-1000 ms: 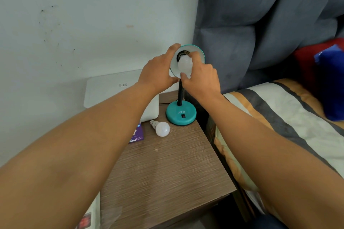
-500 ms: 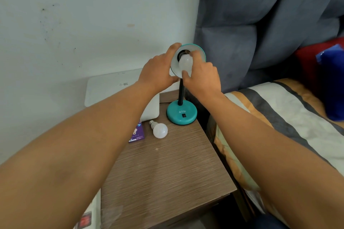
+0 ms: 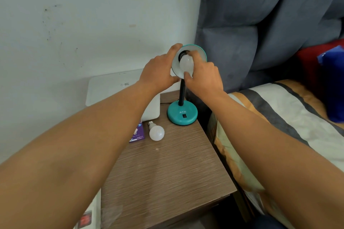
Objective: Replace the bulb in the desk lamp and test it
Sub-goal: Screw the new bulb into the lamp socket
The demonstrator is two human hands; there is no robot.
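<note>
A teal desk lamp [image 3: 182,114] with a round base and black flexible neck stands at the back of a wooden nightstand [image 3: 167,169]. Its shade [image 3: 202,54] faces me. My left hand [image 3: 158,72] grips the shade's left rim. A white bulb [image 3: 186,63] sits at the shade's socket, and my right hand [image 3: 203,76] holds it with thumb and fingers. A second white bulb [image 3: 156,132] lies on its side on the nightstand, left of the lamp base.
A white box [image 3: 111,87] stands against the wall behind my left arm. A purple bulb carton [image 3: 137,135] lies beside the loose bulb. A bed with a striped cover [image 3: 279,117] borders the nightstand on the right, with grey curtain [image 3: 260,15] behind.
My right hand's fingers have shifted slightly around the bulb in the shade. The left hand and lamp stay where they were.
</note>
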